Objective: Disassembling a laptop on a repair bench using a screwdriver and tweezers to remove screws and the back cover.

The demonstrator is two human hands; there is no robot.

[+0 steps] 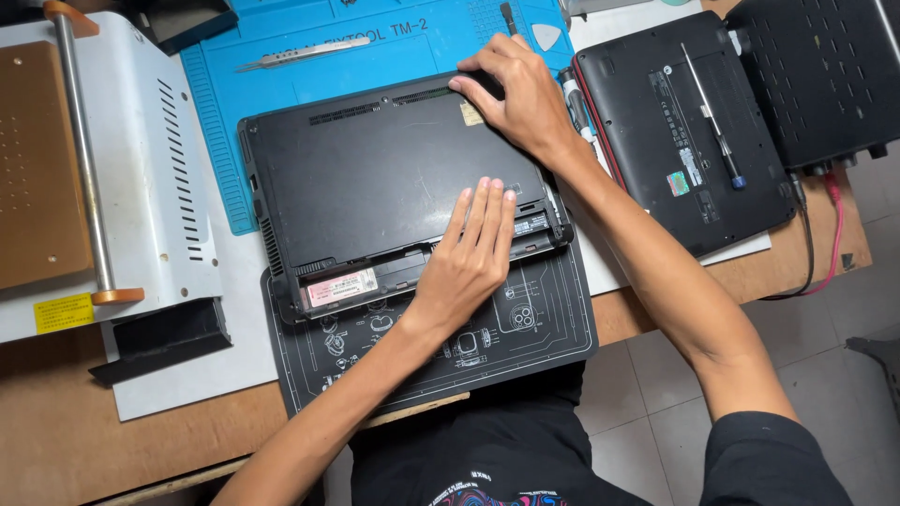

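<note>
A black laptop [375, 178] lies upside down on a dark work mat [548, 323], its near edge open with a pink-labelled part [339, 289] showing in the bay. My left hand [473, 253] rests flat, fingers together, on the laptop's bottom cover near its front right. My right hand [516, 94] presses on the far right corner of the same cover, fingers curled over the edge. Neither hand holds a tool.
A second black laptop [684, 131] lies bottom up to the right with a screwdriver [712, 122] on it. A white machine with a roller bar [84, 159] stands at left. Tweezers [300, 56] lie on the blue mat [281, 84]. Another black device [825, 75] sits far right.
</note>
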